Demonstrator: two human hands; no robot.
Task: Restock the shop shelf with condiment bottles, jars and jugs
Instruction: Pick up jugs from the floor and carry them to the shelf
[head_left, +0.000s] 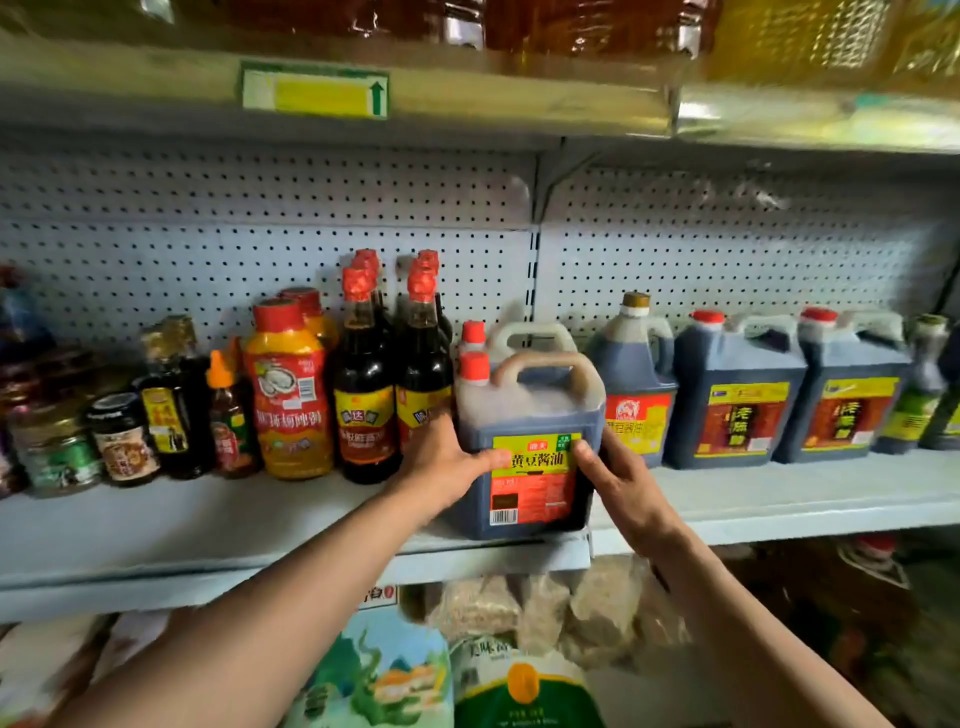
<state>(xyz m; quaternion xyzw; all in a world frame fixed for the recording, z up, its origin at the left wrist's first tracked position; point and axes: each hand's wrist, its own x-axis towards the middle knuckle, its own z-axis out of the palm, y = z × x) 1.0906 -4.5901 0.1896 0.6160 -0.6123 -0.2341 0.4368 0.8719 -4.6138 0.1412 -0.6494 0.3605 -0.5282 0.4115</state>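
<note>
While the soy sauce jug (530, 447) is sitting at the front edge of the shelf (208, 525), I am seeing both hands gripping it from the sides. The left hand (447, 462) is wrapping round the jug's left side, thumb lying across the yellow label. The right hand (618, 478) is pressing on the right side, thumb on the label's upper right corner, fingers curling behind the jug where I cannot see them. The jug is standing upright, red cap and beige handle on top, dark liquid filling it. A matching jug (519, 338) is standing right behind it. To the left, two dark tall bottles (366, 395) with red caps are standing just beside the left hand, then an orange oyster sauce bottle (291, 395), then small jars (122, 436). To the right, a rounded jug (636, 384) is standing just beside it, then two square vinegar jugs (737, 400) further along. Bags (395, 675) are lying on the shelf below.
</note>
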